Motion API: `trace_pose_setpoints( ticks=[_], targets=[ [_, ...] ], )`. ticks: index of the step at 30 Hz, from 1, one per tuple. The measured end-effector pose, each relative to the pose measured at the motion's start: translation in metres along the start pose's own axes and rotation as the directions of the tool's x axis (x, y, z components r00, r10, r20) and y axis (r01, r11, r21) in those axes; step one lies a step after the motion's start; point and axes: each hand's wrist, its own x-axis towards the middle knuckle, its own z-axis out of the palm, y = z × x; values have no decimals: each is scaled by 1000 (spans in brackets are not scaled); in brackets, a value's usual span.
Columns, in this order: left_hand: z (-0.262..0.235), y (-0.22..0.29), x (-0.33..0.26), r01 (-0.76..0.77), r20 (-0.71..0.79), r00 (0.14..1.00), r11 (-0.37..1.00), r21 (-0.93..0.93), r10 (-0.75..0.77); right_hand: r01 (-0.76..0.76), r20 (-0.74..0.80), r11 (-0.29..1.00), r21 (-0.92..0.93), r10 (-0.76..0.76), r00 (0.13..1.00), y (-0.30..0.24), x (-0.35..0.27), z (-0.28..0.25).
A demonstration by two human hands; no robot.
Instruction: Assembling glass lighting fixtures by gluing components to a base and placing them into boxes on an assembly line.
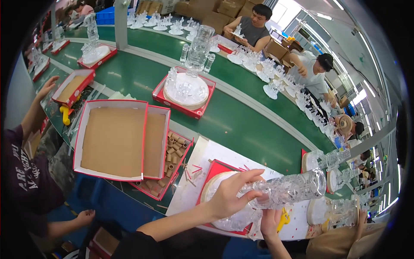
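A clear plastic tower (291,190) with moulded tiers lies tilted to the right over a round white base (220,183) in a shallow red box (214,166). My left hand (233,196) is closed round the tower's left part, thumb and fingers on either side. Below the tower, my right hand (270,222) grips its underside, with its fingertips partly hidden behind the clear plastic. Right beside that hand is a yellow tool (283,219); its full shape is hidden. A white board (189,190) with small red bits lies under the box.
Stacked red-edged trays (114,140) and a box of brown cardboard tubes (174,151) stand left of the board. On the green table (233,118) sits another boxed tower (198,56). A co-worker's arm (36,101) reaches in at left; finished pieces (317,209) line the right.
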Motion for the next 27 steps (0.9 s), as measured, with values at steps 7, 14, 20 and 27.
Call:
trace_pose_setpoints(
  ticks=[7,14,20,27],
  targets=[
    [-6,-22,4,6,17,1000,990,-141,-3,-4,-53,998,56,7,999,-3,8,18],
    [-5,-26,0,-3,24,1000,999,-47,4,11,-35,994,110,-7,999,-7,0,29],
    [-6,-48,-9,-5,70,998,1000,-10,5,141,-104,983,116,-129,986,13,7,49],
    [-5,-42,-9,-84,76,993,996,-24,85,116,-220,984,131,-85,972,64,4,25]
  ],
)
